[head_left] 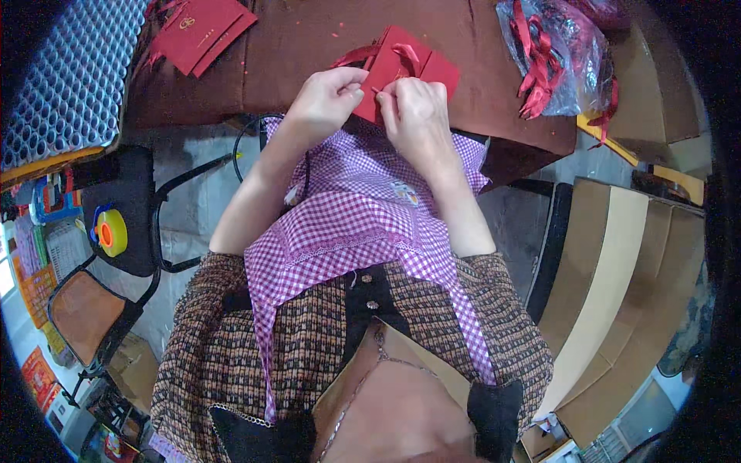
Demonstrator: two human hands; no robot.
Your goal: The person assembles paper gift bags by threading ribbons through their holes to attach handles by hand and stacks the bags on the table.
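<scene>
A flat red card piece (407, 55), shaped like a small gift bag or envelope, lies at the near edge of the brown-covered table. A glossy red ribbon (407, 55) loops over its upper part, and more ribbon runs out to the left. My left hand (328, 100) is closed in a pinch at the card's left edge; whatever its fingertips hold is hidden. Over the lower part of the card, my right hand (421, 116) is closed, a short red ribbon end poking out between thumb and forefinger.
At the far left lie more red card pieces (204, 35) with ribbons. A clear plastic bag (567, 65) of red ribbons sits at the right. A blue-grey patterned mat (69, 77) covers a side table. Cardboard boxes (617, 293) stand right; a chair (93, 309) holding yellow tape (113, 233) stands left.
</scene>
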